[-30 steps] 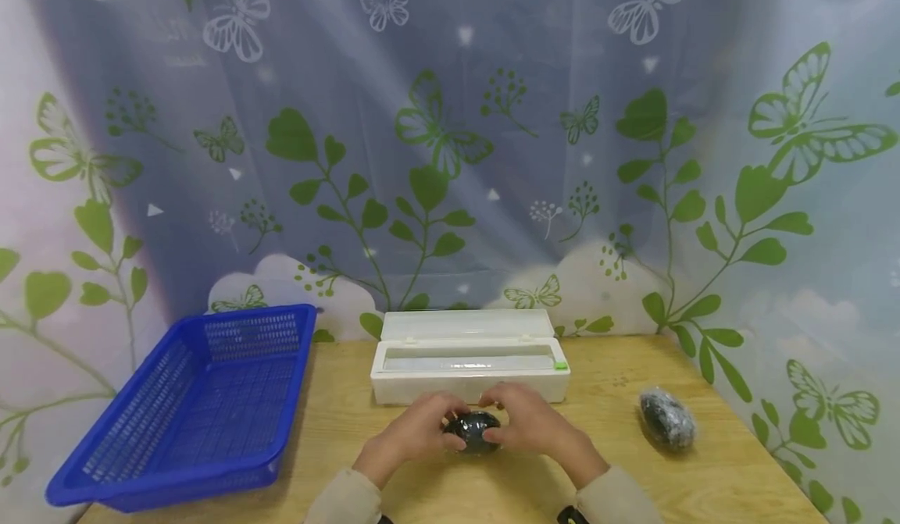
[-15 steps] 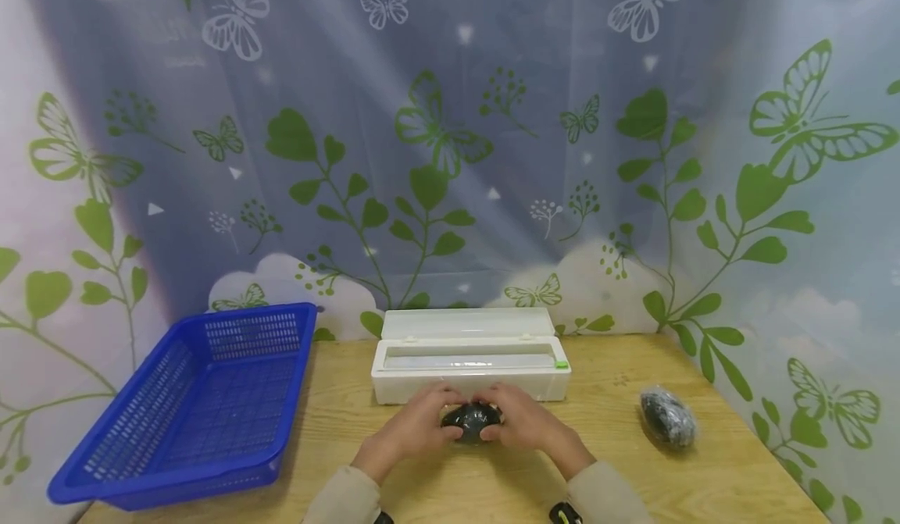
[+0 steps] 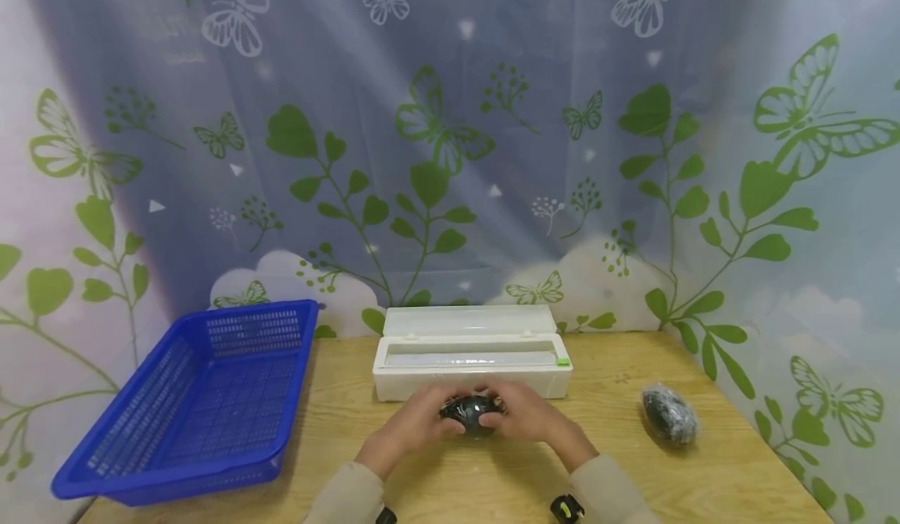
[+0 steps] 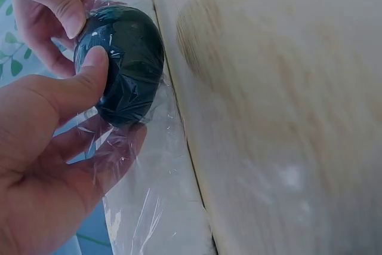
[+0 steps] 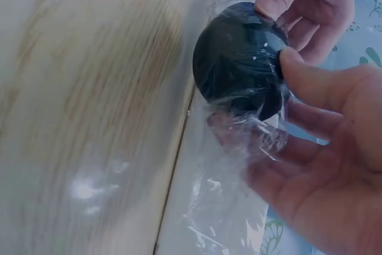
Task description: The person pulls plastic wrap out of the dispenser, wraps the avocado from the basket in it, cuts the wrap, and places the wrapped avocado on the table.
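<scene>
A smooth, dark, egg-shaped object (image 3: 473, 415), with clear cling film (image 4: 146, 207) around it, is held between both hands at the middle of the table. My left hand (image 3: 416, 424) grips its left end, thumb (image 4: 92, 76) on the near face and fingers round the far side under the film. From the right, my right hand (image 3: 529, 413) grips the other end the same way; its thumb (image 5: 298, 70) presses the wrapped surface. Loose, crinkled film trails from the object over the fingers in both wrist views. Directly behind the hands stands a white cling film dispenser (image 3: 473, 387).
The dispenser's lid (image 3: 469, 320) is up, showing the film roll (image 3: 471, 358) and a green slider (image 3: 562, 361). A second film-wrapped dark object (image 3: 668, 415) lies at right. A blue plastic basket (image 3: 284, 422) stands at left on the wooden table (image 3: 703, 485); a printed curtain hangs behind.
Both hands have drawn closer round the dark object and shifted it slightly back, nearer the dispenser. The basket, dispenser and second wrapped object have stayed put.
</scene>
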`<control>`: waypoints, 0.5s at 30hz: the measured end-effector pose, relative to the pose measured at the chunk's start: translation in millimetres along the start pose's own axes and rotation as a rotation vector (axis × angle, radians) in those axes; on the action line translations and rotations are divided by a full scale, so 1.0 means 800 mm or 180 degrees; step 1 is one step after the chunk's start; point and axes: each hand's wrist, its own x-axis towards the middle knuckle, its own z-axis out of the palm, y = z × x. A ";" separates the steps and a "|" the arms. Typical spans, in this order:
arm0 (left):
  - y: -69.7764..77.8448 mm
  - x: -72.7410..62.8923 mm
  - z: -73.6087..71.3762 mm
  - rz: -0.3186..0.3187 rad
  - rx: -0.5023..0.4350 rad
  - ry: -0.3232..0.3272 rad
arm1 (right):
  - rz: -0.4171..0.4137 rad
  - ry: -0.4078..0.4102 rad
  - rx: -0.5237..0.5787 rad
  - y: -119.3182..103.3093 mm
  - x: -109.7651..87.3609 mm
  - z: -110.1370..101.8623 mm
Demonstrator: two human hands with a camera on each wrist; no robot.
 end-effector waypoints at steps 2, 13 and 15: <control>-0.001 0.001 0.001 0.0020 0.0023 -0.0019 | 0.0103 0.0045 -0.0003 -0.002 -0.001 0.000; 0.001 0.005 -0.009 -0.0193 -0.0085 -0.0213 | 0.0067 0.0257 -0.0378 -0.015 0.007 0.001; 0.002 0.005 -0.012 -0.0215 -0.0196 -0.0284 | 0.0067 0.0204 -0.0295 -0.012 0.009 0.000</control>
